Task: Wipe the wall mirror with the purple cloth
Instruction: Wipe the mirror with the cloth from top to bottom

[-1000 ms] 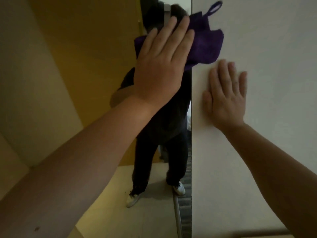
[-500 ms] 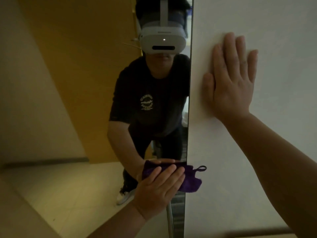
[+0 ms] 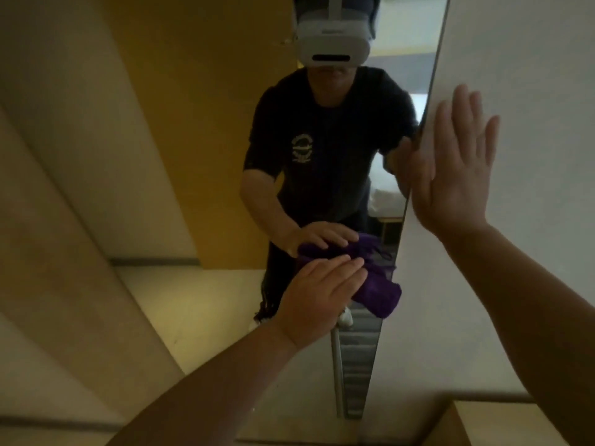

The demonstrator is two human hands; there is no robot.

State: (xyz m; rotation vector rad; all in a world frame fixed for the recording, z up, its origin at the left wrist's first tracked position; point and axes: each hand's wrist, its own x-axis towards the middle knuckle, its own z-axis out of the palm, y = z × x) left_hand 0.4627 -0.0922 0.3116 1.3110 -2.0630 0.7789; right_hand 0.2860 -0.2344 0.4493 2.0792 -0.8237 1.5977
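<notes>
The wall mirror (image 3: 206, 156) fills the left and middle of the head view, with its right edge running down beside the white wall. My left hand (image 3: 318, 294) presses the purple cloth (image 3: 378, 292) flat against the lower part of the glass, near that right edge. The cloth sticks out to the right of my fingers. My right hand (image 3: 457, 175) lies flat, fingers spread, on the mirror's edge and the white wall (image 3: 531, 91). The reflection shows a person in a dark shirt and headset mirroring both hands.
A tan box or furniture corner (image 3: 483, 423) juts in at the bottom right. The reflection shows a yellow-brown door, pale floor and beige walls behind me.
My left hand dragged the cloth from the top of the mirror down to its lower part, then slightly up. My right hand has slid left onto the mirror's edge. The view has tilted.
</notes>
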